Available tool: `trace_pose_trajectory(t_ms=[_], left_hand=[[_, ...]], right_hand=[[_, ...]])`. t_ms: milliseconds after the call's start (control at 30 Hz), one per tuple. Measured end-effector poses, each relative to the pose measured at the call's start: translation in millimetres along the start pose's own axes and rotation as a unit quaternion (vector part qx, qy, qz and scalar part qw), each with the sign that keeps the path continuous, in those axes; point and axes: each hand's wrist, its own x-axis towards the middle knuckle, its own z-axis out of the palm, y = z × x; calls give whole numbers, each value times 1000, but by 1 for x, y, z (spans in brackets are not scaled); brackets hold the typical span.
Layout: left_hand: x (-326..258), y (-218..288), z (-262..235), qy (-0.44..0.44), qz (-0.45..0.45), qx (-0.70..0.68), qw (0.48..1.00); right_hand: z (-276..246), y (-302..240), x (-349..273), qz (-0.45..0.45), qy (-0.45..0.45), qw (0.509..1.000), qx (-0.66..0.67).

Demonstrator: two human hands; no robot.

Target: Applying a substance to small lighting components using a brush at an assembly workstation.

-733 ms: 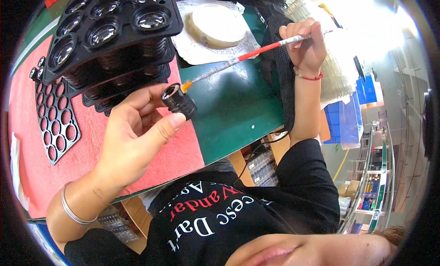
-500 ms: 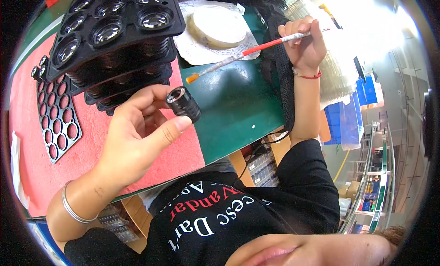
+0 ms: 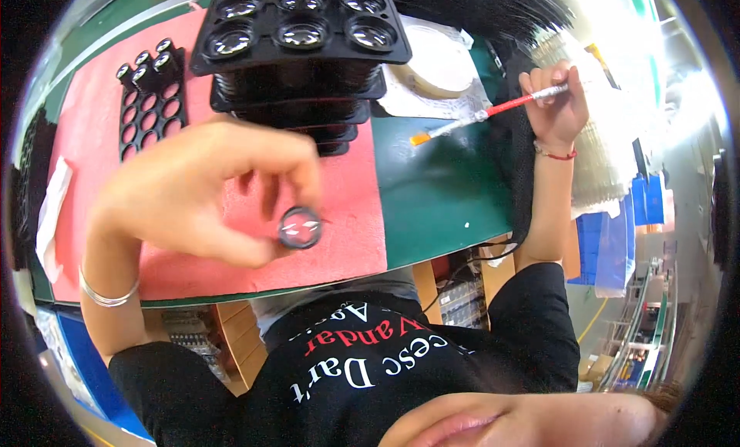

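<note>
Now | your left hand [image 3: 193,193] pinches a small round black-rimmed lens [image 3: 300,227], glass glinting, above the red mat [image 3: 347,216] | your right hand [image 3: 556,108], beyond the mat's right edge, fingers closed on a red-handled brush [image 3: 493,112].

I see a factory assembly station: green counter [image 3: 447,193] with red mat [image 3: 92,139], stacked black lens trays [image 3: 301,38], blue bins [image 3: 609,239] beside it.

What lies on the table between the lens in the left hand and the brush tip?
In the head view, between the lens and the brush tip lie only bare pink mat and green tabletop.
</note>
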Motion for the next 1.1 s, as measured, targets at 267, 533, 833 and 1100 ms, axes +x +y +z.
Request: trace_pose_trajectory(t_ms=[267, 533, 833, 1100], left_hand=[[-62, -18, -46, 84, -74, 122, 986], [-106, -85, -103, 336, -286, 179, 879], [-103, -126, -106, 333, -263, 226, 877], [-100, -134, -106, 373, -302, 250, 841]], right_hand=[[-3, 3, 0, 12, 14, 1000, 14], [-1, 4, 2, 21, 24, 999, 27], [-5, 5, 2, 23, 59, 996, 55], [-9, 7, 3, 22, 89, 993, 70]])
